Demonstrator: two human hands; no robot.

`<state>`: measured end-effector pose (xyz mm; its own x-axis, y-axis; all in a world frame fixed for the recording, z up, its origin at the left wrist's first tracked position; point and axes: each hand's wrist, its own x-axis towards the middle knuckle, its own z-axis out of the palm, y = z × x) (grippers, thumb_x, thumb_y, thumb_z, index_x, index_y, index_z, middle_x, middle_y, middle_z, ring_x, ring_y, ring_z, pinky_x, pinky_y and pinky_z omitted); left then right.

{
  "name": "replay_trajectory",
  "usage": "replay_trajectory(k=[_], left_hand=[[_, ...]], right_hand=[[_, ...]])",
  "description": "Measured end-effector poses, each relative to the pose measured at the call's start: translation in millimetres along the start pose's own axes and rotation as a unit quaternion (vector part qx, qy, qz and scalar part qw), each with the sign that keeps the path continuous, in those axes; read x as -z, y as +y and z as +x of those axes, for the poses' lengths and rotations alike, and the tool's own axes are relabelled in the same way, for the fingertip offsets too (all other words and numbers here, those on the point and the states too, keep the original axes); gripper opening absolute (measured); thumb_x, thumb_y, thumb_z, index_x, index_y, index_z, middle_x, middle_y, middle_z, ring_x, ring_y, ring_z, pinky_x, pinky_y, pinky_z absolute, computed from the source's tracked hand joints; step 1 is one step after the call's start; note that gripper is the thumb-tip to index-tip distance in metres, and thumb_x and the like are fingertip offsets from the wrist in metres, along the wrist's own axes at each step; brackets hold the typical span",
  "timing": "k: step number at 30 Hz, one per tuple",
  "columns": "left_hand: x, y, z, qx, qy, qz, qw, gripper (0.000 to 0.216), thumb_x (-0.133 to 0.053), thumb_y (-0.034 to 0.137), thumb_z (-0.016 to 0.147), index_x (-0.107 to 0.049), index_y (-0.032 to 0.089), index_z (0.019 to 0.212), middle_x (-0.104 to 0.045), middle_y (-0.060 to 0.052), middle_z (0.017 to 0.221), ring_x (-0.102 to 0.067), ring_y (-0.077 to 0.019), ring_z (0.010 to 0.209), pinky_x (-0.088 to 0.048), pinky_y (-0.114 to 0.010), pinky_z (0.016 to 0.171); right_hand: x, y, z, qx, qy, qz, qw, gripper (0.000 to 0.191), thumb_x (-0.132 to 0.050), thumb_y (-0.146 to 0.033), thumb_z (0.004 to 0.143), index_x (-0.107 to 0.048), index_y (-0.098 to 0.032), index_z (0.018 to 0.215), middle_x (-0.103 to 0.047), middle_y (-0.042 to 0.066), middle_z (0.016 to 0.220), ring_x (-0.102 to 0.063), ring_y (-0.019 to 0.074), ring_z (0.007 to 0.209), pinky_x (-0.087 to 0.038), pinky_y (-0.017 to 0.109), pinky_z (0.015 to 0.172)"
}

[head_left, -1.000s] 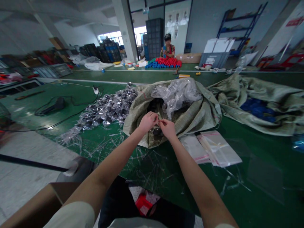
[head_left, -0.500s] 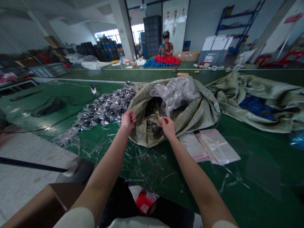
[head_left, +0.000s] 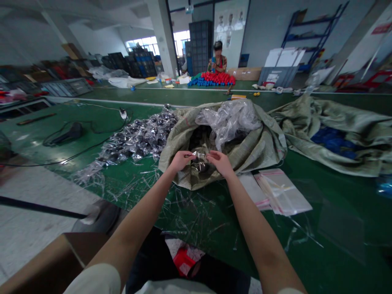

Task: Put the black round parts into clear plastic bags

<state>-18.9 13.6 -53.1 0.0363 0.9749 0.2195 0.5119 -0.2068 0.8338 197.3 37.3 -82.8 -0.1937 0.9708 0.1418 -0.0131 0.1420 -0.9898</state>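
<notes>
My left hand [head_left: 180, 159] and my right hand [head_left: 220, 161] meet over the mouth of a grey-green woven sack [head_left: 263, 143]. Between them they pinch a small clear plastic bag [head_left: 199, 160] with something dark inside; each hand grips one end with closed fingers. The sack lies open on the green floor [head_left: 321, 237], with crumpled clear plastic film [head_left: 228, 118] spilling from it and dark items inside. A heap of small clear bags holding dark parts [head_left: 134, 141] lies to the left of the sack.
A stack of flat empty clear bags [head_left: 277, 192] lies right of my hands. Loose clear strips litter the floor in front. A second sack with blue items [head_left: 330, 136] lies at right. A cardboard box [head_left: 55, 265] stands near left. A person sits far back by red and blue tubes [head_left: 212, 79].
Half a second ago my left hand was out to the left at the sack's edge; it has come back in to the small bag that my right hand holds.
</notes>
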Motion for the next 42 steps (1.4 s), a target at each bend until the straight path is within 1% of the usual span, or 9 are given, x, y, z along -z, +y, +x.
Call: replay_trajectory(k=[7, 13, 23, 26, 28, 30, 33, 37, 42], left_hand=[[-2.7, -10.4, 6.3, -0.005, 0.012, -0.025, 1.0, 0.026, -0.068, 0.042, 0.074, -0.074, 0.016, 0.072, -0.074, -0.006, 0.077, -0.065, -0.0197, 0.077, -0.048, -0.031, 0.079], [-6.8, -18.0, 5.8, -0.02, 0.013, -0.05, 0.998, 0.031, -0.078, 0.042, 0.064, -0.074, 0.016, 0.081, -0.074, -0.008, 0.089, -0.066, -0.021, 0.084, -0.05, -0.035, 0.086], [-10.4, -15.3, 0.5, -0.012, 0.03, -0.058, 0.998, 0.028, -0.072, 0.043, 0.067, -0.072, 0.016, 0.074, -0.072, -0.007, 0.082, -0.063, -0.0181, 0.078, -0.05, -0.03, 0.078], [-9.1, -10.9, 0.2, 0.039, 0.061, -0.063, 0.995, 0.028, -0.074, 0.042, 0.066, -0.07, 0.016, 0.074, -0.071, -0.005, 0.081, -0.062, -0.0158, 0.075, -0.048, -0.026, 0.071], [-6.6, -6.1, -0.6, 0.096, 0.069, -0.066, 0.991, 0.034, -0.069, 0.049, 0.07, -0.068, 0.015, 0.068, -0.069, -0.006, 0.071, -0.055, -0.0121, 0.058, -0.043, -0.023, 0.055], [-3.8, 0.6, -1.8, 0.175, 0.025, -0.094, 0.98, 0.047, -0.06, 0.058, 0.076, -0.067, 0.013, 0.063, -0.067, -0.008, 0.063, -0.039, -0.0073, 0.04, -0.028, -0.023, 0.04], [-0.7, 11.3, -4.0, 0.28, -0.062, -0.173, 0.942, 0.049, -0.065, 0.06, 0.072, -0.069, 0.011, 0.067, -0.07, -0.012, 0.07, -0.023, -0.0023, 0.034, -0.01, -0.023, 0.037], [-0.5, 17.7, -8.3, 0.28, -0.097, -0.203, 0.933, 0.036, -0.082, 0.043, 0.06, -0.069, 0.011, 0.071, -0.07, -0.009, 0.073, -0.024, -0.0003, 0.036, -0.007, -0.021, 0.038], [-3.4, 13.9, -16.4, 0.287, -0.109, -0.158, 0.938, 0.042, -0.08, 0.046, 0.063, -0.07, 0.008, 0.076, -0.052, 0.001, 0.046, -0.02, -0.001, 0.036, -0.007, -0.022, 0.039]], right_hand=[[6.0, 14.3, 3.4, -0.01, 0.039, -0.053, 0.998, 0.01, -0.067, -0.023, 0.071, -0.069, -0.016, 0.077, -0.072, 0.003, 0.069, -0.07, 0.0185, 0.066, -0.059, 0.034, 0.07], [5.8, 22.2, 5.9, 0.006, 0.054, -0.053, 0.997, 0.011, -0.065, -0.024, 0.071, -0.067, -0.017, 0.08, -0.071, 0.001, 0.07, -0.069, 0.0167, 0.066, -0.059, 0.031, 0.067], [6.0, 25.7, 1.2, 0.057, 0.057, -0.101, 0.992, 0.013, -0.056, -0.022, 0.074, -0.068, -0.019, 0.077, -0.071, 0.002, 0.077, -0.066, 0.0163, 0.071, -0.057, 0.031, 0.071], [5.6, 26.0, -0.8, 0.073, 0.062, -0.118, 0.988, 0.016, -0.052, -0.022, 0.076, -0.068, -0.02, 0.078, -0.07, 0.001, 0.078, -0.065, 0.016, 0.071, -0.056, 0.03, 0.073], [5.1, 27.2, -1.6, 0.08, 0.063, -0.127, 0.987, 0.018, -0.051, -0.022, 0.077, -0.068, -0.02, 0.079, -0.07, 0.001, 0.078, -0.065, 0.0161, 0.072, -0.056, 0.03, 0.073], [4.7, 28.9, -2.1, 0.086, 0.063, -0.136, 0.985, 0.018, -0.051, -0.022, 0.078, -0.069, -0.02, 0.08, -0.07, 0.001, 0.079, -0.066, 0.0162, 0.072, -0.055, 0.03, 0.074], [4.7, 30.0, -2.4, 0.089, 0.064, -0.157, 0.981, 0.019, -0.051, -0.02, 0.079, -0.07, -0.02, 0.081, -0.071, 0.001, 0.08, -0.066, 0.0166, 0.073, -0.054, 0.031, 0.077], [8.6, 22.1, -1.5, 0.089, 0.051, -0.209, 0.972, 0.021, -0.053, -0.016, 0.078, -0.071, -0.019, 0.088, -0.073, 0.003, 0.086, -0.067, 0.0177, 0.08, -0.052, 0.032, 0.085], [16.2, -2.6, 0.4, 0.071, 0.019, -0.323, 0.944, 0.033, -0.049, -0.007, 0.078, -0.069, -0.014, 0.103, -0.072, 0.01, 0.105, -0.066, 0.0191, 0.099, -0.047, 0.031, 0.096]])
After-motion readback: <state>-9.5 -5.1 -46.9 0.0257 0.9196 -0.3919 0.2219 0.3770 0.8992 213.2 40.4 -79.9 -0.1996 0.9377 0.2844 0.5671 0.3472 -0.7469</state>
